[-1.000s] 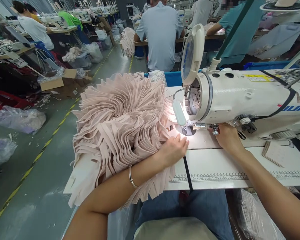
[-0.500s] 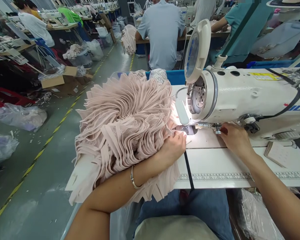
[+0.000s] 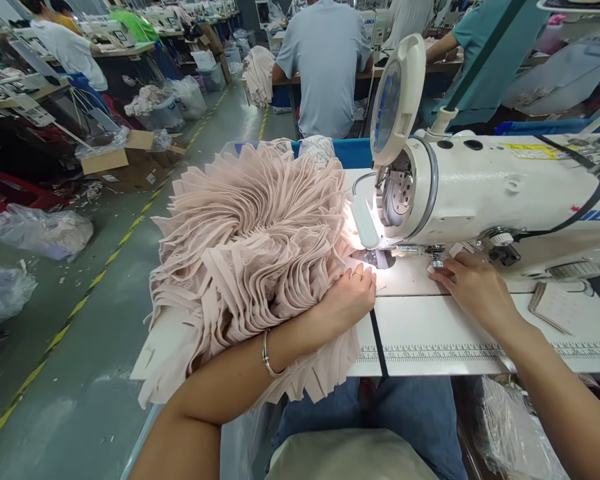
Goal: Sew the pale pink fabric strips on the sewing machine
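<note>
A large bundle of pale pink fabric pieces [image 3: 250,247], stacked in ruffled folds, lies left of the sewing machine [image 3: 500,187]. My left hand [image 3: 351,299] is closed at the bundle's right edge, just in front of the lit presser foot [image 3: 377,257]. What its curled fingers hold is hidden. On the machine bed, my right hand [image 3: 473,287] pinches beside a small metal thumbscrew [image 3: 436,256] on the attachment right of the presser foot. A tiny pale bit shows at those fingertips, too small to name.
A round magnifier [image 3: 397,100] stands over the needle area. Along the table front runs a ruler strip [image 3: 440,352], crossed by a black band [image 3: 379,340]. Small cards [image 3: 555,308] lie at the right. Ahead sits a person in a light blue shirt [image 3: 325,67].
My right hand has shifted slightly down from the thumbscrew, which now shows more fully. My left hand has moved a little down and right, away from the presser foot. The bundle stays in place.
</note>
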`<move>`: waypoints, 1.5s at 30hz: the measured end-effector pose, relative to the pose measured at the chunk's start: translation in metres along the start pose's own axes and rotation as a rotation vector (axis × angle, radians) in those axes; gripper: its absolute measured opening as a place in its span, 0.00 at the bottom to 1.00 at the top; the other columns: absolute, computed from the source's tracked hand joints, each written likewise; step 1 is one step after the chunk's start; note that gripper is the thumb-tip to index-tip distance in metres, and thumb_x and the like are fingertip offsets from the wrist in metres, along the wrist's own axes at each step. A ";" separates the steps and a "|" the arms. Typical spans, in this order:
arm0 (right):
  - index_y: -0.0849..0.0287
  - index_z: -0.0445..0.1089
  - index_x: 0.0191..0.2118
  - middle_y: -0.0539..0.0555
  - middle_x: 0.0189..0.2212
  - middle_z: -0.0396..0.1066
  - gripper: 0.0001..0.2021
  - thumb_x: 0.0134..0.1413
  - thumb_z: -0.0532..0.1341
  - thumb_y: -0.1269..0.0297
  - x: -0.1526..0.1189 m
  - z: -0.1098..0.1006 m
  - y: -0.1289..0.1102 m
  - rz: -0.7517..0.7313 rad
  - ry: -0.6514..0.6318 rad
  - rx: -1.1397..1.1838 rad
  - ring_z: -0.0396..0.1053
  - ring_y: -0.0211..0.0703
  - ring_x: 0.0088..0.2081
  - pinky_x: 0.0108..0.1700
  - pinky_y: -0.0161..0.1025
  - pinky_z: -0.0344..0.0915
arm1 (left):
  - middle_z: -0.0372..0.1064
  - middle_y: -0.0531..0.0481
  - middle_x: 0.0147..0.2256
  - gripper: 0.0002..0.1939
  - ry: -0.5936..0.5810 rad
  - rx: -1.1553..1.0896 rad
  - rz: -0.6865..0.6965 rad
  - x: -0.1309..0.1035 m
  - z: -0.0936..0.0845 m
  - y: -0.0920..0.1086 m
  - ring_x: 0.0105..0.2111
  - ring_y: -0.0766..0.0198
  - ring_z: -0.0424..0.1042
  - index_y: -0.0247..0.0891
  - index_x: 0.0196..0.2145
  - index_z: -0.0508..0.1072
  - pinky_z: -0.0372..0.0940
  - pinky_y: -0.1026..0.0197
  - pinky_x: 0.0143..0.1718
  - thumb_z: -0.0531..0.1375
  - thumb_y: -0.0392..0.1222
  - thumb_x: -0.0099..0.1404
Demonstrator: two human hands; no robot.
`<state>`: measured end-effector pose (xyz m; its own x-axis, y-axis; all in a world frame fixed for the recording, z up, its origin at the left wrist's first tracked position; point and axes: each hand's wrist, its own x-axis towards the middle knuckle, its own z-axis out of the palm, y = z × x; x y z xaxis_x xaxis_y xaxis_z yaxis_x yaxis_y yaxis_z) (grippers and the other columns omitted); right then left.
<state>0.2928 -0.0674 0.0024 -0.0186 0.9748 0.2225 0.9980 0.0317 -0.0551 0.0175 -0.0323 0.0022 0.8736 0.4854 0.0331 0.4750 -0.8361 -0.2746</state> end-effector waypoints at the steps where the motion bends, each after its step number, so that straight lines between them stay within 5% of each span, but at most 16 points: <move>1: 0.60 0.76 0.35 0.62 0.34 0.72 0.21 0.69 0.50 0.55 -0.004 0.001 0.000 -0.041 -0.003 -0.043 0.70 0.52 0.35 0.33 0.44 0.62 | 0.69 0.31 0.58 0.21 -0.002 0.008 0.006 0.000 0.000 0.000 0.58 0.52 0.71 0.21 0.60 0.67 0.68 0.54 0.55 0.45 0.23 0.74; 8: 0.59 0.73 0.36 0.63 0.37 0.72 0.14 0.64 0.50 0.74 -0.017 -0.005 -0.007 -0.158 -0.021 -0.166 0.69 0.51 0.35 0.29 0.41 0.57 | 0.70 0.32 0.58 0.21 0.031 0.032 0.009 0.001 0.002 0.001 0.58 0.52 0.72 0.22 0.60 0.69 0.69 0.54 0.55 0.46 0.25 0.75; 16: 0.57 0.70 0.37 0.57 0.38 0.74 0.11 0.67 0.52 0.73 -0.007 0.019 -0.067 -0.493 0.190 0.076 0.70 0.45 0.41 0.39 0.39 0.65 | 0.72 0.32 0.57 0.19 0.066 -0.002 -0.017 0.001 0.007 0.002 0.58 0.53 0.72 0.22 0.58 0.71 0.68 0.57 0.57 0.49 0.28 0.75; 23: 0.54 0.67 0.34 0.54 0.30 0.69 0.10 0.69 0.54 0.62 0.006 0.035 -0.064 -0.315 0.234 0.209 0.68 0.48 0.37 0.40 0.43 0.65 | 0.71 0.32 0.57 0.19 0.118 -0.026 0.012 0.001 0.011 0.005 0.58 0.53 0.72 0.22 0.58 0.70 0.68 0.56 0.57 0.48 0.26 0.75; 28: 0.58 0.71 0.38 0.56 0.32 0.69 0.12 0.69 0.51 0.67 0.002 0.034 -0.069 -0.326 0.223 0.126 0.68 0.48 0.39 0.43 0.42 0.65 | 0.72 0.32 0.55 0.19 0.083 -0.037 0.025 0.000 0.006 0.005 0.58 0.53 0.71 0.22 0.56 0.71 0.68 0.55 0.57 0.47 0.25 0.74; 33: 0.58 0.68 0.33 0.58 0.30 0.70 0.12 0.61 0.50 0.77 0.009 0.009 -0.082 -0.206 -0.056 -0.138 0.67 0.46 0.33 0.31 0.39 0.56 | 0.72 0.30 0.53 0.17 0.068 -0.054 0.046 0.001 0.003 0.004 0.55 0.53 0.73 0.21 0.54 0.71 0.69 0.54 0.56 0.48 0.23 0.73; 38: 0.57 0.67 0.40 0.53 0.22 0.68 0.10 0.66 0.49 0.68 0.028 -0.006 -0.099 0.003 -0.408 -0.152 0.62 0.45 0.24 0.27 0.39 0.46 | 0.72 0.31 0.54 0.15 0.139 -0.178 0.010 0.005 0.015 0.002 0.57 0.53 0.72 0.24 0.52 0.71 0.66 0.52 0.61 0.49 0.24 0.73; 42: 0.59 0.65 0.46 0.56 0.24 0.71 0.12 0.67 0.47 0.63 0.026 0.004 -0.108 0.088 -0.368 -0.064 0.65 0.47 0.25 0.29 0.39 0.47 | 0.75 0.38 0.53 0.15 0.260 -0.579 -0.248 0.008 0.027 -0.004 0.56 0.55 0.74 0.31 0.50 0.72 0.69 0.52 0.60 0.50 0.26 0.73; 45: 0.59 0.65 0.43 0.55 0.22 0.70 0.10 0.63 0.49 0.64 0.019 0.014 -0.105 0.097 -0.298 -0.027 0.64 0.47 0.23 0.29 0.39 0.47 | 0.73 0.41 0.57 0.21 0.315 -0.700 -0.124 0.004 0.027 -0.005 0.60 0.59 0.71 0.32 0.55 0.71 0.69 0.54 0.61 0.46 0.25 0.72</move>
<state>0.1868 -0.0492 -0.0009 0.0636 0.9949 -0.0780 0.9972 -0.0665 -0.0352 0.0159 -0.0193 -0.0222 0.7488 0.5781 0.3242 0.4360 -0.7980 0.4160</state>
